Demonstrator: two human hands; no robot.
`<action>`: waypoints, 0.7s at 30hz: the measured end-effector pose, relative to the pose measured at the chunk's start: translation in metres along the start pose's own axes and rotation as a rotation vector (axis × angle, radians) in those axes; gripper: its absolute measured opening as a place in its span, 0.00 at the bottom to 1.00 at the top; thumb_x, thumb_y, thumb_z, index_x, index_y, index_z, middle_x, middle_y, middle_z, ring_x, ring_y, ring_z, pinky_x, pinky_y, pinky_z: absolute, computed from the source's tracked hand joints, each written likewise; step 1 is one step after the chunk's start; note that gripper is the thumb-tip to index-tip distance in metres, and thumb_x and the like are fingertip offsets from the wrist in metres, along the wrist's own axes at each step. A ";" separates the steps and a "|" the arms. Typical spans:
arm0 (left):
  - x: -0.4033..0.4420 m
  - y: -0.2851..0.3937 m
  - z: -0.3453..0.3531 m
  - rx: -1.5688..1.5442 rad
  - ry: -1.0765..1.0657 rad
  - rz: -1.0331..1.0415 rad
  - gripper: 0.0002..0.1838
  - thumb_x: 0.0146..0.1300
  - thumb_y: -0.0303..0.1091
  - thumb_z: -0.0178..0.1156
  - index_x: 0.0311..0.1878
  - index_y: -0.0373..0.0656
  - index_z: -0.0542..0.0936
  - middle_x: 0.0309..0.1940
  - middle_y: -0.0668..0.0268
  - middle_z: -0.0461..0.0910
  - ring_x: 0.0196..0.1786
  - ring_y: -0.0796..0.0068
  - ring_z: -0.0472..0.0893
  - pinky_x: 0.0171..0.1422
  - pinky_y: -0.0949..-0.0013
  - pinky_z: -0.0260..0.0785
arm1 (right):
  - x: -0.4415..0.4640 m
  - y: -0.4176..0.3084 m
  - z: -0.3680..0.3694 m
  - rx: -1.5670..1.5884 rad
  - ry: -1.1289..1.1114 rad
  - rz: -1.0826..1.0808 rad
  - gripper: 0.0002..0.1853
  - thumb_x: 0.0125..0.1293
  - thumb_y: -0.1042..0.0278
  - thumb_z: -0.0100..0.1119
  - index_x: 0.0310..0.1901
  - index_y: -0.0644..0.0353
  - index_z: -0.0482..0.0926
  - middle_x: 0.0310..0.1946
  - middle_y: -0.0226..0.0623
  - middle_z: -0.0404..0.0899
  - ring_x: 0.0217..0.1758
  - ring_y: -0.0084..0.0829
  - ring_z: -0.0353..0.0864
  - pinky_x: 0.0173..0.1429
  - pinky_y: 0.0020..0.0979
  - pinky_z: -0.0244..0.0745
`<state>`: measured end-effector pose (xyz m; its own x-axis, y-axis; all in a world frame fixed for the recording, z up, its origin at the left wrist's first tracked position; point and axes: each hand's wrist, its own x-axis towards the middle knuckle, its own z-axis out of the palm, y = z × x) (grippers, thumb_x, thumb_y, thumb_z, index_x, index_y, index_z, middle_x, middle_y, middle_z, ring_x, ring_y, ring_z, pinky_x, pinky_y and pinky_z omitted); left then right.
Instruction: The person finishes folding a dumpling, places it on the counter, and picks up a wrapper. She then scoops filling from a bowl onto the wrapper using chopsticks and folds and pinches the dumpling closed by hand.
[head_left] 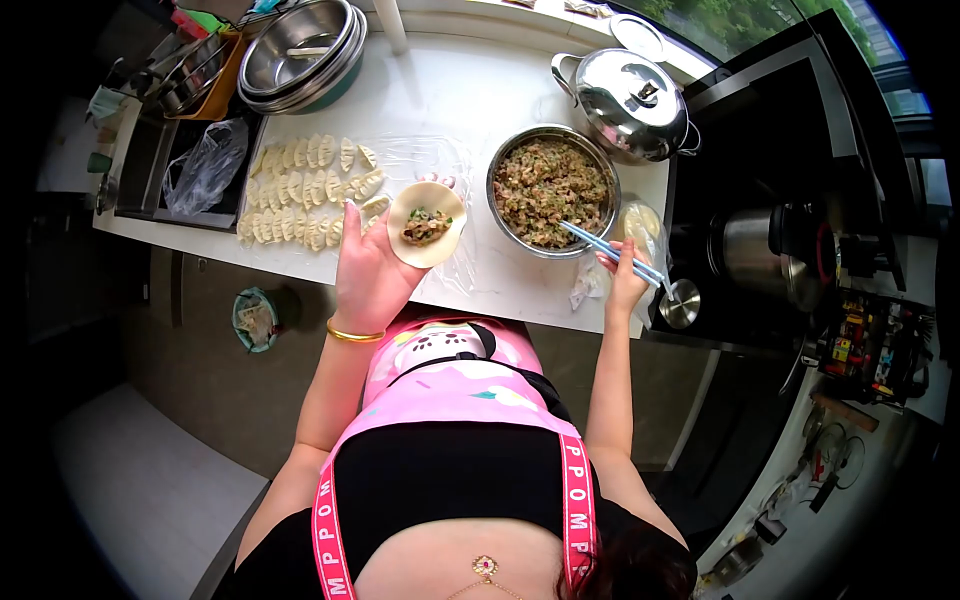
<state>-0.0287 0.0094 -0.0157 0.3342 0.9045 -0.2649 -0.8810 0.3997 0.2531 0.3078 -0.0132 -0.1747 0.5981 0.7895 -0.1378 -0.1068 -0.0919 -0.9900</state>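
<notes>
On the fingers of my left hand [370,265] rests a round dumpling wrapper [447,207], with a small mound of filling [425,227] at its middle. My right hand [626,277] is closed around a pair of light blue chopsticks [608,246]. Their tips reach over the near right part of a steel bowl [493,213] full of minced filling [552,188]. Left of the wrapper, folded dumplings [296,188] lie in several rows on clear plastic film [440,155]. A plastic bag with pale round wrappers [642,222] sits just beyond my right hand.
A lidded steel pot [630,100] stands behind the filling bowl. Stacked basins [300,60] occupy the back left, near a sink holding a plastic bag [208,165]. The black stove [740,170] borders the counter's right side. A lined bin [257,320] stands below.
</notes>
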 end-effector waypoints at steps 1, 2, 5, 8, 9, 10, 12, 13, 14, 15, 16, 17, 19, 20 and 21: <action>0.000 0.000 0.000 -0.004 0.006 0.000 0.44 0.74 0.64 0.26 0.75 0.30 0.49 0.75 0.46 0.51 0.77 0.47 0.52 0.80 0.50 0.46 | -0.001 0.006 -0.002 0.042 0.013 0.025 0.19 0.72 0.59 0.57 0.38 0.73 0.79 0.30 0.42 0.82 0.25 0.29 0.84 0.32 0.24 0.83; -0.001 0.000 -0.001 -0.003 0.006 0.002 0.44 0.74 0.64 0.26 0.75 0.30 0.49 0.75 0.46 0.51 0.77 0.47 0.52 0.80 0.50 0.46 | -0.002 0.012 -0.003 0.043 0.011 0.025 0.19 0.72 0.59 0.57 0.38 0.73 0.79 0.30 0.42 0.82 0.25 0.29 0.84 0.32 0.24 0.83; -0.001 -0.001 -0.001 0.013 0.028 0.011 0.44 0.74 0.64 0.27 0.75 0.31 0.49 0.75 0.46 0.50 0.77 0.47 0.52 0.80 0.50 0.46 | -0.008 0.021 -0.005 0.172 0.087 0.099 0.17 0.72 0.60 0.57 0.41 0.72 0.78 0.32 0.42 0.82 0.27 0.30 0.85 0.33 0.25 0.85; -0.002 -0.002 -0.001 -0.018 0.006 0.003 0.44 0.74 0.64 0.28 0.75 0.31 0.49 0.75 0.46 0.50 0.77 0.47 0.52 0.80 0.50 0.47 | -0.013 0.024 -0.006 0.275 0.122 0.142 0.17 0.72 0.60 0.57 0.40 0.71 0.78 0.32 0.41 0.82 0.27 0.30 0.85 0.33 0.24 0.85; -0.002 -0.002 -0.002 -0.020 0.007 0.000 0.44 0.74 0.64 0.28 0.75 0.31 0.49 0.76 0.46 0.49 0.77 0.47 0.52 0.80 0.50 0.47 | -0.014 0.024 -0.007 0.275 0.121 0.142 0.17 0.72 0.60 0.57 0.40 0.71 0.78 0.32 0.41 0.82 0.27 0.30 0.85 0.33 0.24 0.85; -0.002 -0.002 -0.002 -0.022 0.009 -0.003 0.44 0.74 0.64 0.28 0.75 0.31 0.49 0.76 0.46 0.49 0.77 0.47 0.52 0.80 0.50 0.47 | -0.015 0.024 -0.008 0.296 0.149 0.163 0.17 0.72 0.60 0.57 0.40 0.71 0.78 0.32 0.41 0.82 0.27 0.30 0.85 0.33 0.24 0.85; -0.002 -0.002 -0.002 -0.012 0.018 -0.005 0.44 0.74 0.64 0.26 0.74 0.30 0.51 0.75 0.46 0.51 0.77 0.50 0.53 0.80 0.52 0.46 | -0.017 0.021 -0.010 0.317 0.175 0.184 0.17 0.72 0.59 0.57 0.40 0.71 0.78 0.32 0.41 0.82 0.27 0.30 0.85 0.33 0.24 0.85; -0.002 -0.002 -0.002 -0.003 0.027 -0.010 0.44 0.74 0.64 0.25 0.74 0.30 0.54 0.75 0.47 0.53 0.77 0.53 0.54 0.80 0.53 0.45 | -0.019 0.018 -0.012 0.325 0.174 0.179 0.18 0.72 0.59 0.57 0.40 0.70 0.78 0.31 0.41 0.82 0.27 0.30 0.85 0.32 0.23 0.84; -0.001 -0.002 -0.002 -0.003 0.027 -0.010 0.44 0.74 0.64 0.25 0.74 0.30 0.54 0.75 0.47 0.53 0.77 0.53 0.54 0.80 0.53 0.45 | -0.020 0.015 -0.014 0.333 0.172 0.174 0.18 0.72 0.58 0.57 0.39 0.70 0.78 0.30 0.41 0.82 0.26 0.29 0.85 0.32 0.23 0.84; -0.001 -0.003 -0.004 -0.009 0.021 -0.008 0.44 0.74 0.64 0.26 0.74 0.30 0.51 0.75 0.46 0.52 0.77 0.50 0.53 0.80 0.52 0.46 | -0.021 0.010 -0.016 0.332 0.172 0.173 0.18 0.72 0.58 0.57 0.39 0.70 0.78 0.30 0.41 0.82 0.26 0.29 0.85 0.32 0.23 0.84; 0.000 -0.004 -0.005 -0.014 0.015 -0.006 0.44 0.74 0.64 0.27 0.74 0.30 0.49 0.75 0.45 0.50 0.77 0.47 0.52 0.80 0.50 0.47 | -0.022 0.004 -0.017 0.340 0.172 0.166 0.18 0.72 0.58 0.56 0.39 0.70 0.78 0.30 0.40 0.82 0.26 0.29 0.84 0.31 0.22 0.84; 0.001 -0.004 -0.004 -0.014 0.015 -0.007 0.44 0.74 0.64 0.27 0.74 0.30 0.49 0.75 0.45 0.50 0.77 0.47 0.52 0.80 0.50 0.47 | -0.023 -0.002 -0.019 0.348 0.172 0.158 0.18 0.72 0.57 0.56 0.38 0.69 0.78 0.29 0.40 0.82 0.25 0.28 0.84 0.31 0.22 0.83; 0.003 -0.006 -0.002 0.012 0.022 -0.028 0.44 0.74 0.64 0.26 0.74 0.29 0.49 0.75 0.45 0.50 0.77 0.48 0.53 0.81 0.51 0.46 | -0.023 -0.012 -0.027 0.362 0.154 0.148 0.18 0.72 0.57 0.57 0.38 0.68 0.78 0.30 0.40 0.82 0.26 0.27 0.84 0.31 0.21 0.83; 0.005 -0.008 -0.002 0.011 0.022 -0.027 0.44 0.74 0.64 0.26 0.74 0.29 0.49 0.75 0.45 0.50 0.77 0.48 0.53 0.81 0.51 0.46 | -0.024 -0.019 -0.030 0.377 0.136 0.137 0.17 0.72 0.57 0.57 0.37 0.67 0.79 0.30 0.39 0.83 0.27 0.27 0.84 0.32 0.21 0.83; 0.007 -0.010 -0.003 0.009 0.002 -0.040 0.44 0.74 0.64 0.26 0.74 0.29 0.50 0.75 0.45 0.51 0.77 0.48 0.53 0.81 0.51 0.45 | -0.025 -0.030 -0.029 0.387 0.143 0.113 0.17 0.72 0.57 0.57 0.37 0.66 0.79 0.29 0.39 0.82 0.27 0.26 0.84 0.30 0.20 0.83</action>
<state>-0.0191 0.0113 -0.0232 0.3681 0.8877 -0.2765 -0.8639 0.4365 0.2511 0.3194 -0.0474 -0.1427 0.6665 0.6931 -0.2746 -0.4519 0.0826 -0.8882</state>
